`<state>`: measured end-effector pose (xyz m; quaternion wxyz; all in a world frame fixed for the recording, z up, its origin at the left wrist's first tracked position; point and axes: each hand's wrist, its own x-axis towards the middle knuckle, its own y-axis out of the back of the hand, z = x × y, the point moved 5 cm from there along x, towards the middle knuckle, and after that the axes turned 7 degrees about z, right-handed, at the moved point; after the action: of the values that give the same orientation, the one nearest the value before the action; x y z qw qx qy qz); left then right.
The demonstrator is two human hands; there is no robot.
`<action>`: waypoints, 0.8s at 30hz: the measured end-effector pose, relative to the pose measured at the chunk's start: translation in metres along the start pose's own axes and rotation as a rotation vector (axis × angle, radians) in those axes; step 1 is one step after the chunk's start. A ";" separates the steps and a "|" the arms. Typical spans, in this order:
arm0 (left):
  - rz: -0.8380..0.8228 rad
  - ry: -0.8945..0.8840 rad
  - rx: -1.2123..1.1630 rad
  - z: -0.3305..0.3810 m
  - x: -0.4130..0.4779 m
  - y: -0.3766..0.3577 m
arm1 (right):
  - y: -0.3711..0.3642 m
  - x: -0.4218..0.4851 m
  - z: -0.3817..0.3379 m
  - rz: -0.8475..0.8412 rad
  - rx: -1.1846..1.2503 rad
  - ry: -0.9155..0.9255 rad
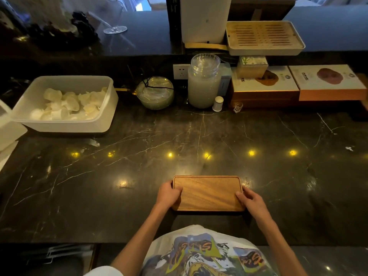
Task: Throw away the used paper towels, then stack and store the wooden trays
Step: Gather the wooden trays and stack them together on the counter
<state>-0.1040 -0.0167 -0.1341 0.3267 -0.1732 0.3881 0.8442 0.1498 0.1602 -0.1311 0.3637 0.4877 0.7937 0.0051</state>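
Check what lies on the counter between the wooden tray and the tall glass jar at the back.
Head view: nothing. Between the wooden tray, held by both hands, and the glass jar there is only bare dark marble counter with light reflections.

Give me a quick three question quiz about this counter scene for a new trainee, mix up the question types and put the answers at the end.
1. True or false: the wooden tray is held at its two short ends, by the left hand and the right hand.
2. Multiple choice: what stands just left of the tall glass jar? A) a wine glass B) a covered glass bowl C) a kettle
3. Fill in: the white plastic tub sits at the counter's far ____ side.

Key
1. True.
2. B, the covered glass bowl; the wine glass is on the raised ledge behind.
3. Left.
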 end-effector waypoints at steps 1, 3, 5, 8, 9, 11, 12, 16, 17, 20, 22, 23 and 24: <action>-0.050 0.045 -0.061 0.000 0.000 -0.002 | -0.001 0.001 -0.001 -0.038 0.006 -0.026; -0.103 0.121 -0.141 -0.001 0.001 -0.002 | -0.002 0.006 -0.006 -0.083 -0.056 -0.049; -0.119 0.167 -0.177 -0.002 0.002 0.002 | -0.003 0.010 -0.009 -0.097 -0.122 -0.052; -0.125 0.198 -0.184 0.001 0.004 0.004 | -0.002 0.017 -0.011 -0.093 -0.167 -0.052; -0.123 0.207 -0.180 0.002 0.004 0.005 | -0.001 0.019 -0.011 -0.094 -0.178 -0.065; -0.124 0.224 -0.167 0.004 0.004 0.005 | 0.000 0.023 -0.013 -0.104 -0.191 -0.099; -0.126 0.225 -0.155 0.005 0.004 0.006 | 0.001 0.023 -0.015 -0.114 -0.191 -0.112; -0.125 0.142 -0.195 0.011 0.005 0.012 | 0.003 0.022 -0.029 -0.160 -0.147 -0.025; -0.117 0.086 -0.220 0.014 0.005 0.016 | 0.004 0.021 -0.033 -0.166 -0.113 0.026; -0.045 -0.179 -0.163 0.027 0.005 0.030 | 0.008 0.016 -0.046 -0.109 -0.040 0.179; 0.007 -0.358 -0.087 0.035 0.003 0.035 | 0.010 0.014 -0.053 -0.033 -0.078 0.290; 0.038 -0.424 -0.054 0.036 0.001 0.036 | 0.010 0.013 -0.056 -0.004 -0.116 0.355; 0.067 -0.466 -0.027 0.036 -0.001 0.036 | 0.008 0.012 -0.057 0.019 -0.163 0.408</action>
<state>-0.1288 -0.0064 -0.0909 0.3769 0.0351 0.2963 0.8769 0.1201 0.1935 -0.0935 0.2335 0.4532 0.8430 0.1714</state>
